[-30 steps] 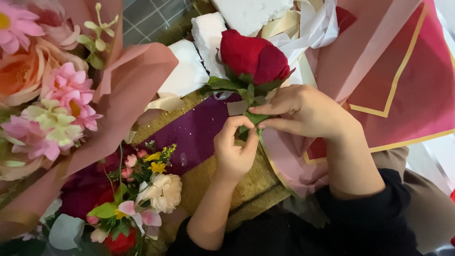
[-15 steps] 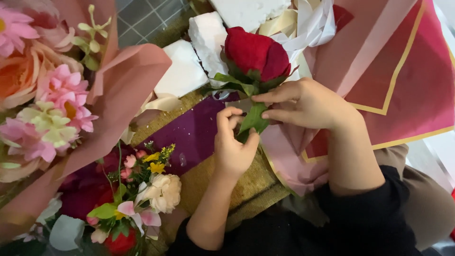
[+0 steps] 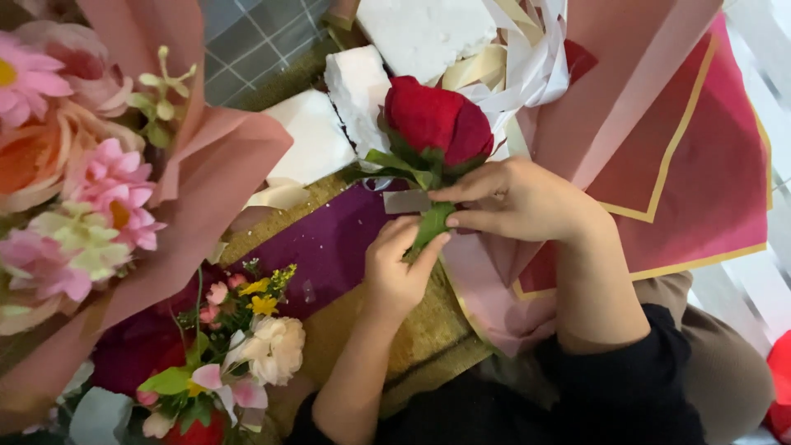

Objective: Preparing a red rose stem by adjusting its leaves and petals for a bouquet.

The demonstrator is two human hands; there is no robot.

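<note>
Filling the left side: a large bouquet (image 3: 74, 189) of pink, peach and pale green blooms, wrapped in dusty pink paper. Across the upper right: deep red wrapping sheets (image 3: 700, 165) edged with a thin gold line, overlapped by paler pink sheets. On the desk below: a gold glittery mat (image 3: 428, 330) with a purple sheet (image 3: 329, 247) spread over it. Above that: three rough white foam blocks (image 3: 313, 140), rectangular, just beside one another, with cream and white ribbon (image 3: 527, 66) bunched to their right. At lower left: a small posy (image 3: 231, 354) of white, yellow and pink flowers.

At centre: a red rose (image 3: 437, 119), head pointing to the top of the view, green sepals beneath it. Right hand (image 3: 527, 202) just under the bloom, fingers pinched shut on the green-wrapped stem (image 3: 430, 224). Left hand (image 3: 400, 268) below, thumb and forefinger closed on the lower end of the same stem. Touching the stem near the sepals: a small grey strip (image 3: 406, 201), possibly tape.
</note>
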